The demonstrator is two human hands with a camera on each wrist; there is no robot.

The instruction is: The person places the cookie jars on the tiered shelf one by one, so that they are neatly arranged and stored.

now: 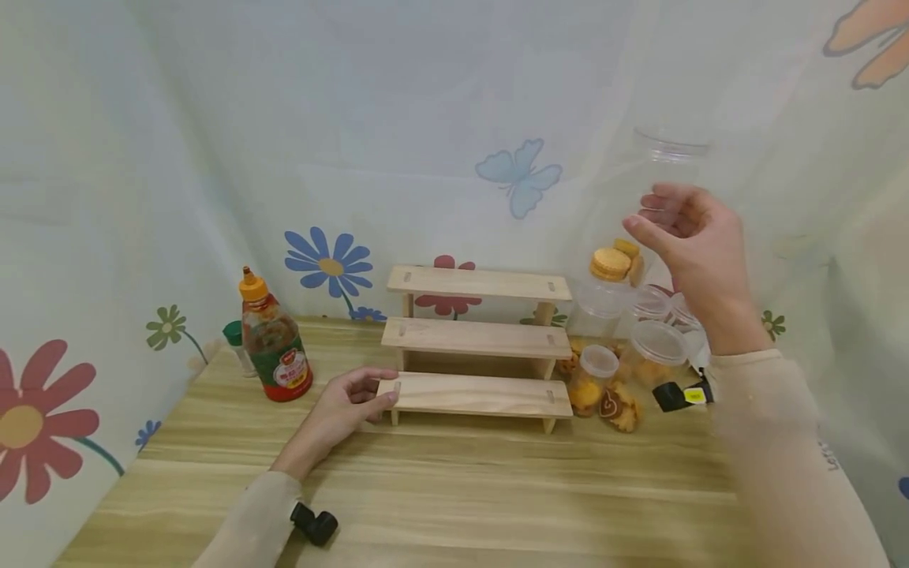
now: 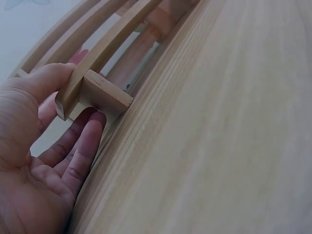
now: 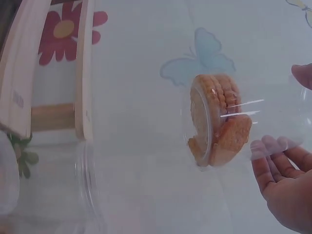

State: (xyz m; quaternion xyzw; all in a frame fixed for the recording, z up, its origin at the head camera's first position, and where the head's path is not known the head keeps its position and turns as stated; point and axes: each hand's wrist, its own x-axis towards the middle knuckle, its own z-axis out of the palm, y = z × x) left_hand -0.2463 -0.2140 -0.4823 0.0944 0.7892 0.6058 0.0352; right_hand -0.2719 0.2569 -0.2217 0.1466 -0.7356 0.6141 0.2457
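A clear jar (image 3: 273,109) with round sandwich biscuits (image 1: 611,264) in its bottom is up in the air at the right. My right hand (image 1: 699,244) grips it, thumb and fingers on opposite sides of its wall. The see-through wall is faint in the head view, though the rim shows above the hand. A three-tier wooden rack (image 1: 476,338) stands on the table. My left hand (image 1: 348,406) holds the left end of its lowest board, thumb on top and fingertips (image 2: 97,119) below, beside the leg.
Several clear lidded jars (image 1: 660,347) with biscuits crowd the rack's right side, near a black device (image 1: 671,397). At the left stand a red sauce bottle (image 1: 278,347) and a green-capped shaker (image 1: 237,347). A printed cloth (image 1: 398,118) hangs behind the wooden table (image 1: 440,497).
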